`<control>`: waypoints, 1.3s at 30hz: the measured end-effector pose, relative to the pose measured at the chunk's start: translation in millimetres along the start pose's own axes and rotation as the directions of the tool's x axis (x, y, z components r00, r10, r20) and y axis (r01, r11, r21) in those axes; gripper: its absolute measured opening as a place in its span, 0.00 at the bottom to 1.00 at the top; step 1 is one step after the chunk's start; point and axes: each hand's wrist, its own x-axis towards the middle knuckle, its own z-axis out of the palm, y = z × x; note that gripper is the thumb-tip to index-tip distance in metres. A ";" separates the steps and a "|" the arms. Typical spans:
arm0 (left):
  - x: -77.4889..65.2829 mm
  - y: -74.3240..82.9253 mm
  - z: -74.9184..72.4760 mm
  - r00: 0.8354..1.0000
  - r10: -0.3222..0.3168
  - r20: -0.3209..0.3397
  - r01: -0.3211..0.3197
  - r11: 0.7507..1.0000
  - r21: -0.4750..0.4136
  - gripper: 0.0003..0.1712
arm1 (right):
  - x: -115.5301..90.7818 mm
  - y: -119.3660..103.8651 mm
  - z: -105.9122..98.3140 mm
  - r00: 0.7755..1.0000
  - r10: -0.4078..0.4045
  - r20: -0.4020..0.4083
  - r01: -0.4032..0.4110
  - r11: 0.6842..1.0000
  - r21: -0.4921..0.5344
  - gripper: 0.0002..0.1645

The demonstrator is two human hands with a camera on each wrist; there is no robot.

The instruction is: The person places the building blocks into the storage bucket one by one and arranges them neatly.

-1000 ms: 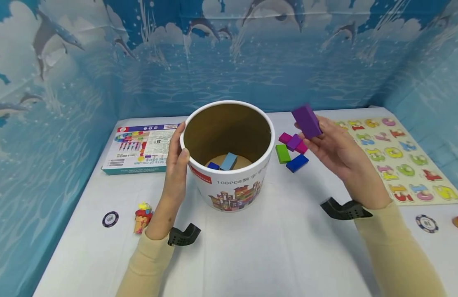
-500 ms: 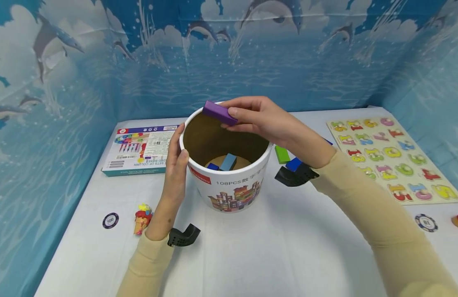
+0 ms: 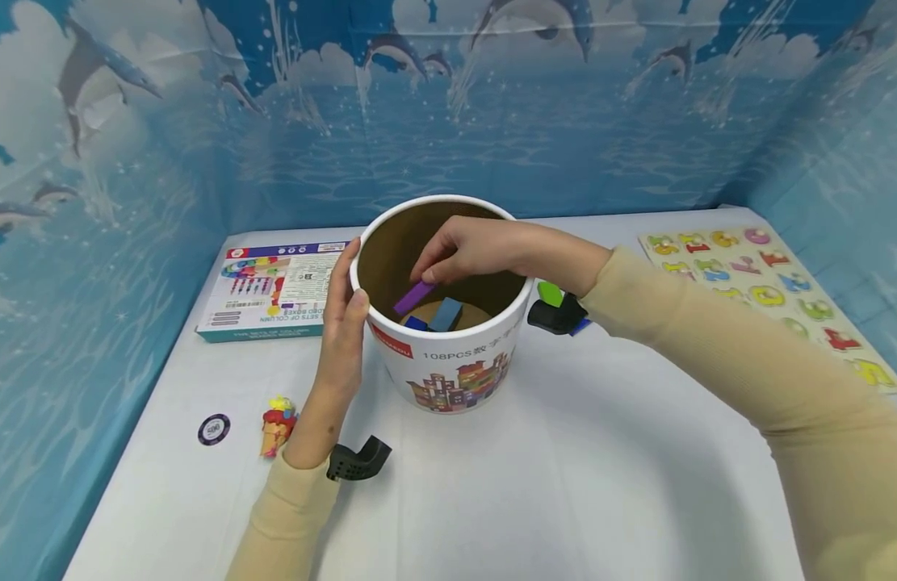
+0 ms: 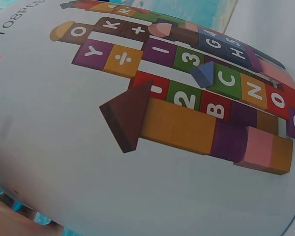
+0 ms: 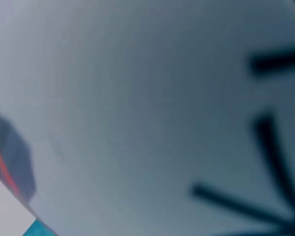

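Note:
A white cardboard bucket with a brown inside stands mid-table in the head view. My left hand holds its left side, fingers along the outer wall and thumb at the rim. Reaching inside over the right rim, my right hand pinches a purple block near the bottom. A light blue block and a dark blue block lie in the bucket. Printed letter blocks on its wall fill the left wrist view. The right wrist view shows blurred white wall close up, without the hand's fingers.
Right of the bucket, a green block and a blue block are partly hidden by the right wrist's black mount. A number puzzle board lies right. Left are a flat box, a poker chip and an ice-cream-cone toy.
My right hand has carried the purple block leftward from above the table on the right, over the rim and down into the bucket. The left hand has stayed on the bucket's side.

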 end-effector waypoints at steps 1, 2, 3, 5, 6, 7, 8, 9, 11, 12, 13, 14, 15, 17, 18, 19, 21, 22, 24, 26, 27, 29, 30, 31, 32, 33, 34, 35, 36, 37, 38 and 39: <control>0.0 0.1 -0.2 1.000 -0.005 -0.003 0.005 1.000 0.009 0.32 | 0.4 0.0 0.4 1.000 0.000 0.021 0.000 1.000 -0.022 0.15; -0.1 0.3 -0.3 1.000 -0.010 -0.004 0.010 1.000 0.018 0.32 | 0.7 0.1 0.7 0.999 0.002 0.038 -0.001 0.999 -0.037 0.15; -0.1 0.5 -0.4 1.000 -0.015 -0.005 0.015 1.000 0.024 0.32 | 0.9 0.2 1.1 0.998 0.002 0.055 0.000 0.999 -0.046 0.15; -0.2 0.7 -0.3 1.000 -0.018 -0.005 0.018 0.999 0.028 0.32 | 1.4 0.7 2.2 0.997 -0.004 0.082 0.008 0.999 -0.052 0.15; -0.2 0.6 -0.3 1.000 -0.017 -0.004 0.017 1.000 0.027 0.32 | 1.3 0.6 2.4 0.996 -0.011 0.090 0.016 0.998 -0.054 0.16; -0.4 0.5 -0.2 1.000 -0.014 -0.003 0.014 1.000 0.022 0.32 | 0.9 0.6 2.8 0.996 -0.021 0.090 0.027 0.998 -0.061 0.17; -0.5 0.5 -0.1 1.000 -0.011 -0.001 0.011 1.000 0.017 0.31 | 0.2 0.7 3.1 0.996 -0.039 0.079 0.046 0.996 -0.082 0.17; -0.6 0.4 0.0 1.000 -0.008 0.002 0.008 1.000 0.011 0.31 | -1.0 1.0 3.3 0.996 -0.060 0.058 0.065 0.994 -0.086 0.18; -1.0 0.1 -0.3 1.000 -0.002 0.009 0.002 1.000 -0.005 0.31 | -5.0 1.0 3.7 0.993 -0.117 -0.022 0.114 0.989 -0.099 0.19; -1.4 0.0 -0.4 1.000 -0.001 0.013 0.001 1.000 -0.009 0.31 | -8.5 1.3 3.4 0.984 -0.160 -0.076 0.152 0.983 -0.101 0.19; -1.6 -0.1 -0.4 1.000 0.000 0.016 0.000 1.000 -0.014 0.31 | -13.3 2.0 2.9 0.969 -0.207 -0.138 0.194 0.976 -0.098 0.18; -1.8 -0.1 -0.5 1.000 0.003 0.018 -0.002 1.000 -0.015 0.31 | -19.8 3.2 2.2 0.948 -0.245 -0.205 0.234 0.969 -0.077 0.18; -1.8 -0.2 -0.6 1.000 0.006 0.019 -0.006 1.000 -0.020 0.31 | -28.2 5.4 1.2 0.922 -0.276 -0.271 0.278 0.960 -0.034 0.18; -1.7 -0.1 -0.8 1.000 0.018 0.018 -0.018 0.999 -0.029 0.32 | -48.7 13.9 -1.1 0.856 -0.320 -0.405 0.362 0.932 0.030 0.18; -1.3 0.1 -1.0 1.000 0.024 0.018 -0.024 0.999 -0.032 0.32 | -59.3 21.7 -2.4 0.821 -0.326 -0.468 0.405 0.911 0.075 0.18; -1.0 0.2 -1.1 0.999 0.029 0.018 -0.029 0.999 -0.035 0.32 | -69.7 31.8 -3.2 0.790 -0.312 -0.527 0.433 0.894 0.119 0.18; -0.3 0.3 -1.8 0.999 0.036 0.017 -0.036 0.999 -0.040 0.32 | -87.0 60.1 -3.5 0.745 -0.243 -0.621 0.441 0.878 0.186 0.18; -0.2 0.3 -2.3 0.999 0.037 0.018 -0.036 0.999 -0.040 0.33 | -92.6 78.6 -2.3 0.732 -0.195 -0.653 0.418 0.885 0.204 0.19; -0.4 0.1 -3.5 0.999 0.034 0.016 -0.033 0.999 -0.042 0.33 | -98.7 120.8 2.4 0.740 -0.068 -0.669 0.321 0.910 0.262 0.21; -0.7 -0.2 -4.3 0.999 0.033 0.015 -0.033 0.999 -0.041 0.34 | -101.2 164.4 11.2 0.761 0.084 -0.643 0.159 0.937 0.311 0.25; -0.9 -0.3 -4.5 0.999 0.031 0.015 -0.031 0.999 -0.041 0.34 | -101.8 183.7 16.4 0.768 0.148 -0.623 0.086 0.940 0.330 0.26; -1.2 -0.6 -4.8 0.999 0.033 0.017 -0.033 0.998 -0.044 0.33 | -102.6 214.1 26.7 0.781 0.239 -0.577 -0.032 0.938 0.346 0.28; -1.2 -0.6 -4.7 0.999 0.034 0.018 -0.033 0.999 -0.044 0.33 | -103.3 224.5 31.3 0.787 0.261 -0.558 -0.074 0.939 0.336 0.27; -1.4 -0.4 -4.7 0.999 0.034 0.019 -0.033 0.999 -0.043 0.33 | -103.6 232.7 35.5 0.796 0.259 -0.547 -0.091 0.945 0.315 0.27; -1.5 -0.3 -4.8 0.999 0.034 0.019 -0.033 0.998 -0.044 0.33 | -103.6 238.1 38.5 0.807 0.244 -0.538 -0.101 0.954 0.281 0.26; -1.6 -0.2 -4.9 0.999 0.033 0.018 -0.032 0.999 -0.043 0.33 | -103.6 241.7 41.0 0.821 0.214 -0.529 -0.101 0.967 0.234 0.26; -1.6 0.0 -5.0 0.999 0.033 0.018 -0.033 0.999 -0.043 0.33 | -103.4 244.4 42.9 0.834 0.184 -0.520 -0.103 0.978 0.182 0.27; -1.6 0.2 -5.2 0.999 0.034 0.018 -0.033 0.998 -0.044 0.33 | -103.3 246.0 44.4 0.846 0.156 -0.510 -0.102 0.986 0.131 0.28; -1.6 0.4 -5.3 0.999 0.034 0.018 -0.033 0.998 -0.046 0.33 | -103.3 247.1 45.7 0.855 0.134 -0.500 -0.110 0.991 0.077 0.29; -1.5 0.6 -5.4 0.999 0.035 0.020 -0.034 0.998 -0.047 0.33 | -103.0 247.7 46.7 0.861 0.113 -0.496 -0.116 0.993 0.024 0.30; -1.4 0.8 -5.5 0.999 0.037 0.022 -0.036 0.998 -0.047 0.33 | -103.1 248.4 47.8 0.863 0.100 -0.495 -0.127 0.992 -0.021 0.30; -1.3 1.1 -5.5 0.999 0.040 0.025 -0.039 0.998 -0.048 0.33 | -103.4 248.6 49.0 0.863 0.092 -0.497 -0.138 0.989 -0.056 0.30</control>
